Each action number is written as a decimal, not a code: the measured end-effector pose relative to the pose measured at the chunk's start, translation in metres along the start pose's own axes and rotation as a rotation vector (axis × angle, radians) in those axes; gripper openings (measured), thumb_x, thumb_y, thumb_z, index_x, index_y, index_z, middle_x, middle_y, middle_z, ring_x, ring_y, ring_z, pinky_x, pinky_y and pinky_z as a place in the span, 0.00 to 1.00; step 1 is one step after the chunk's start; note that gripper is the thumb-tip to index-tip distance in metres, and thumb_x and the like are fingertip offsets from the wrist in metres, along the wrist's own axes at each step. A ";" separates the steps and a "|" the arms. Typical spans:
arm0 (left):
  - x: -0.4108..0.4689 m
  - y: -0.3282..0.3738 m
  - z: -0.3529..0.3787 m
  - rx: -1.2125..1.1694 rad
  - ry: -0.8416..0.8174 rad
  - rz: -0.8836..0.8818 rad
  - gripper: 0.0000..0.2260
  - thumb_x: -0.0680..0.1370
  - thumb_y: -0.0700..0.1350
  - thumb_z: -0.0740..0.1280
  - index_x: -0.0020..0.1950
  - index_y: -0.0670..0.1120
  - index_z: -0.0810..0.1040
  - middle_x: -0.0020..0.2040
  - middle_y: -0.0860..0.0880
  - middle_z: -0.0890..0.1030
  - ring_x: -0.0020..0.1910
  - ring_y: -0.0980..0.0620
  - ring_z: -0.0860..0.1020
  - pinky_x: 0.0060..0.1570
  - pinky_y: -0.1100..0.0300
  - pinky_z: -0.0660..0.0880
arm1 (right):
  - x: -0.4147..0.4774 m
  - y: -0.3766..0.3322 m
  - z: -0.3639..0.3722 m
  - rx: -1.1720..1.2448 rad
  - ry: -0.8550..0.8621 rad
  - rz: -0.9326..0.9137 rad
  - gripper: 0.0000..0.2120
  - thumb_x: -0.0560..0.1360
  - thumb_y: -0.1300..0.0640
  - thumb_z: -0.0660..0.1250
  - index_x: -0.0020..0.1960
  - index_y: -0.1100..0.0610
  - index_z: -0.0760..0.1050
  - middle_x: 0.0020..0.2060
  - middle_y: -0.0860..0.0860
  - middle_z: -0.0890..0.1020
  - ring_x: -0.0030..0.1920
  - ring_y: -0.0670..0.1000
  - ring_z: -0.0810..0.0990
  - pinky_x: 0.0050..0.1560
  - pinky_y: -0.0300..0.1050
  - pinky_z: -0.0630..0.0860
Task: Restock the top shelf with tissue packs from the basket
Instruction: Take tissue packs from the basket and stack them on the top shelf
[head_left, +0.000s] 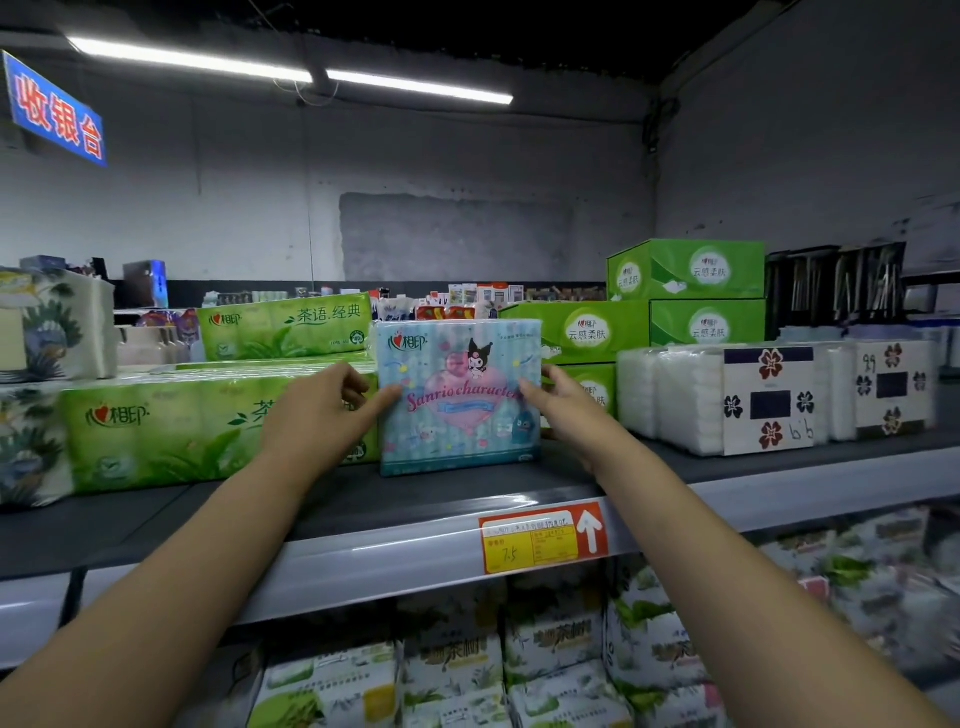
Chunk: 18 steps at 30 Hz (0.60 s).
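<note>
Your left hand (322, 410) and right hand (566, 413) pinch the blue tissue pack (460, 400) by its sides, thumbs on its front. It stands upright at frame centre on the top shelf (363, 501), seemingly placed. The basket is out of view, so you cannot tell what's left.

Centre of frame: your left hand (322, 410) and right hand (566, 410) grip the two sides of a blue tissue pack (460, 415), which stands upright on the top shelf (363, 501). One of the fingers (382, 402) of each hand lies on its printed front. At left, green tissue packs (171, 431) are stacked just beside it. At right stand green boxes (685, 296) and white packs (727, 400) with flower labels. A red-and-yellow price tag (543, 538) sits on the shelf edge. Blurred packs fill the lower shelf (452, 670).
</note>
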<state>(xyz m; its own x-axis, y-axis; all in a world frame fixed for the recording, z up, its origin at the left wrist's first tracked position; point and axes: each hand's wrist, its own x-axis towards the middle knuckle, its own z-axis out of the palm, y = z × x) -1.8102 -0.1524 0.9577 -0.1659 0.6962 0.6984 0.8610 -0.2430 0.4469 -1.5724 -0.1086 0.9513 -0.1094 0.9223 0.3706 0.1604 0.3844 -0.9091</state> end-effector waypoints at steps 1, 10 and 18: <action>-0.001 0.001 -0.001 0.021 0.086 -0.007 0.19 0.74 0.61 0.66 0.49 0.45 0.77 0.44 0.51 0.80 0.43 0.51 0.77 0.42 0.56 0.74 | -0.001 -0.001 0.000 -0.010 0.037 -0.036 0.23 0.80 0.49 0.59 0.73 0.53 0.61 0.66 0.50 0.73 0.55 0.47 0.76 0.44 0.39 0.73; -0.017 0.024 -0.016 0.013 0.269 0.010 0.17 0.78 0.57 0.63 0.58 0.46 0.77 0.51 0.50 0.83 0.48 0.47 0.81 0.44 0.53 0.76 | -0.015 -0.014 0.001 -0.092 0.381 -0.353 0.20 0.81 0.55 0.59 0.71 0.55 0.63 0.67 0.51 0.72 0.61 0.47 0.72 0.48 0.37 0.74; -0.052 0.047 -0.040 -0.163 0.269 0.107 0.20 0.78 0.50 0.66 0.68 0.46 0.71 0.59 0.47 0.80 0.55 0.49 0.79 0.53 0.51 0.77 | -0.072 -0.026 -0.019 0.076 0.358 -0.499 0.16 0.80 0.59 0.59 0.67 0.46 0.66 0.62 0.43 0.76 0.62 0.41 0.72 0.55 0.32 0.70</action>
<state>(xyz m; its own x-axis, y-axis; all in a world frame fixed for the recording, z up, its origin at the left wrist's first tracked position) -1.7804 -0.2271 0.9648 -0.2185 0.4633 0.8589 0.7955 -0.4252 0.4317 -1.5496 -0.1841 0.9517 0.1847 0.5930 0.7837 0.1034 0.7813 -0.6155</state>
